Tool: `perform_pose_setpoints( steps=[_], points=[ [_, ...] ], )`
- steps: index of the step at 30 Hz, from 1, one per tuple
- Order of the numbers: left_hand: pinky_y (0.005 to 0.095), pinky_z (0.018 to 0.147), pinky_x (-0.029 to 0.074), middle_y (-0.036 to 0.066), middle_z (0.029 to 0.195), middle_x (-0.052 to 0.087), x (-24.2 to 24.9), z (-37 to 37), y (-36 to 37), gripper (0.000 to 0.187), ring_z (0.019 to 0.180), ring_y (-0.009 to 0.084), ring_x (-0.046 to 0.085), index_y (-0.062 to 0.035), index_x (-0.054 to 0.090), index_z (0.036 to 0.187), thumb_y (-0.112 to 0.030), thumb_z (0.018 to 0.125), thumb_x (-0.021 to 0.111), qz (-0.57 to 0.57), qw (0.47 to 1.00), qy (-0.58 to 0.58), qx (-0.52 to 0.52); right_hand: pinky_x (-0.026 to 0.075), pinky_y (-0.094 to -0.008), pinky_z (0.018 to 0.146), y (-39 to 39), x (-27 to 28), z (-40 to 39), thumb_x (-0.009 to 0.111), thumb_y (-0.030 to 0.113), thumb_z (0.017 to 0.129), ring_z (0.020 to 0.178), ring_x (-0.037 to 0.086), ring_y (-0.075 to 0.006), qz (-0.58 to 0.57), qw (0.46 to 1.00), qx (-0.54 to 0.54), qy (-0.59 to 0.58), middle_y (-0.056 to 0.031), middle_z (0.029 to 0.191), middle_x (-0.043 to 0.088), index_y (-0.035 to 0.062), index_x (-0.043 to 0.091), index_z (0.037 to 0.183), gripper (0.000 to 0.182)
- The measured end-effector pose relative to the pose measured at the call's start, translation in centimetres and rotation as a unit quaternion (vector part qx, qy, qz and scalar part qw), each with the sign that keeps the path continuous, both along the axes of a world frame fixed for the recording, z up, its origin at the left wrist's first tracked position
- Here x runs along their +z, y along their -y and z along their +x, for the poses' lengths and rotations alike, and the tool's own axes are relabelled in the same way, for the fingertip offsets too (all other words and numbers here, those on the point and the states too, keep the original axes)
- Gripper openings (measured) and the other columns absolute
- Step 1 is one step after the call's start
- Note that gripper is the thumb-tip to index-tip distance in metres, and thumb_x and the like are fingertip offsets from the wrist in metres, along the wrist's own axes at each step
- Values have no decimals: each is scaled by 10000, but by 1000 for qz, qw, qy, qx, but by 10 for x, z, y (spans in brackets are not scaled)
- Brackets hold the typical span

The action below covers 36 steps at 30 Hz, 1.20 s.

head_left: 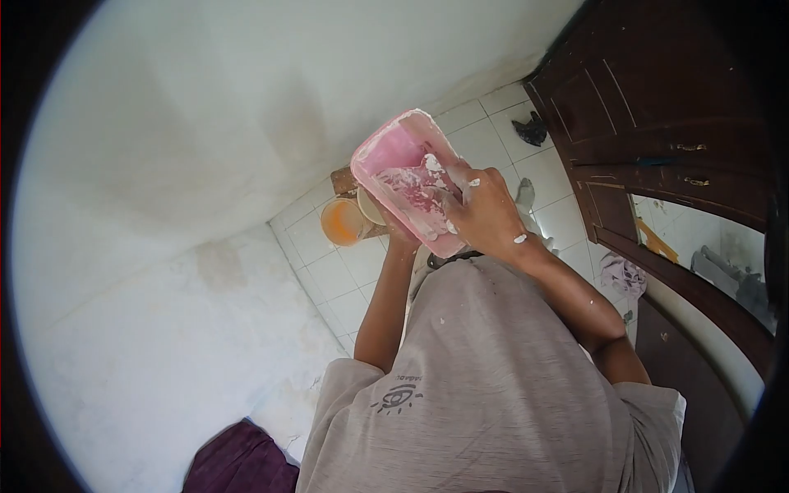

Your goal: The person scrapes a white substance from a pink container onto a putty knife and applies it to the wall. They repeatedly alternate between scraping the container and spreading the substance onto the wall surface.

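A pink plastic tub (399, 146), smeared inside with white paste, is held tilted in front of my chest. My left hand (398, 225) supports it from below and at its side, with most of the fingers hidden behind the tub. My right hand (485, 209) reaches over the tub's right edge with its fingers down inside, spotted with white paste. Whether those fingers grip a tool cannot be made out. Below the tub, an orange-tinted container (343, 222) stands on the tiled floor.
White walls (189, 123) rise at the left and top. Dark wooden furniture (641, 107) with a mirror stands at the right. On the tiles (472, 127) lie a black bag (530, 130) and a pale cloth (623, 275). Purple fabric (240, 460) is at the bottom left.
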State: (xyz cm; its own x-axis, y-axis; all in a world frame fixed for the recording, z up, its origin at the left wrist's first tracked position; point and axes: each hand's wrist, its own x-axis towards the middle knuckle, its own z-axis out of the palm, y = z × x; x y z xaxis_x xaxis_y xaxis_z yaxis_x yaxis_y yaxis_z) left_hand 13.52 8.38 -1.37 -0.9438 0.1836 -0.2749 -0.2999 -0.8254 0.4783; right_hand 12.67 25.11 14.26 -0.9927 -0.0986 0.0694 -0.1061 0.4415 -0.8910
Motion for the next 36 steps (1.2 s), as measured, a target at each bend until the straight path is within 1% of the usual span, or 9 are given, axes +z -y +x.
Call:
perform_pose_setpoints(
  steps=[3,9,11,12,17,21,25,29,36],
  points=[
    [434,1012,455,92,1366,447,3,-3,4,826,1228,262,478,-142,289,1445,-734,875,376,-58,998,-1,11,465,-386,559,2,10,-1,604,59,830,536,582,-364,-39,997,0,68,-235,624,578,-95,597,1090,301],
    [429,1011,459,75,1389,427,39,-17,-9,822,1244,249,464,-151,288,1448,-729,873,393,-98,991,-76,42,455,-377,527,11,20,-7,619,29,816,522,571,-361,-22,998,-56,0,-234,619,565,-90,598,960,188],
    [428,1033,438,75,1408,412,55,-22,-14,859,1269,246,442,-139,271,1459,-747,863,384,18,998,-58,19,456,-379,529,8,19,-13,621,31,815,530,571,-373,-19,998,-58,-6,-235,619,565,-83,592,928,164],
    [428,1033,438,75,1408,412,67,-23,-19,859,1269,246,442,-139,271,1459,-747,863,384,15,998,-57,21,457,-381,531,5,18,-15,622,33,813,538,570,-385,-16,998,-61,-9,-235,619,565,-76,586,897,142],
    [422,1084,377,91,1449,375,98,-23,-34,849,1309,247,410,-101,238,1475,-720,900,326,-87,994,-65,27,463,-394,548,-3,16,-32,620,34,809,571,582,-410,23,997,-69,-16,-240,630,573,-70,590,890,135],
    [410,1090,355,56,1438,379,69,-19,-28,785,1323,235,377,-151,258,1472,-710,920,264,-133,990,-36,12,461,-435,568,-1,2,-45,604,26,809,599,588,-426,94,995,-29,10,-256,646,575,-85,575,873,132],
    [425,1086,360,53,1438,379,62,-18,-12,787,1323,239,379,-158,263,1472,-715,915,272,-99,995,-8,-33,456,-458,583,4,4,-42,598,24,809,621,586,-439,77,996,-6,-36,-263,655,577,-97,561,874,143],
    [387,1066,385,71,1396,428,59,-16,-6,779,1278,226,427,-124,280,1464,-691,931,291,-76,997,3,-28,470,-455,596,8,5,-39,620,24,779,630,599,-426,76,994,42,-73,-257,691,597,-103,581,973,235],
    [386,1067,385,45,1418,396,17,-1,9,775,1293,218,406,-155,268,1470,-694,918,338,-86,996,6,-31,497,-439,607,14,6,-34,641,17,716,639,622,-387,125,985,83,-86,-234,731,629,-81,603,1065,364]
  ],
)
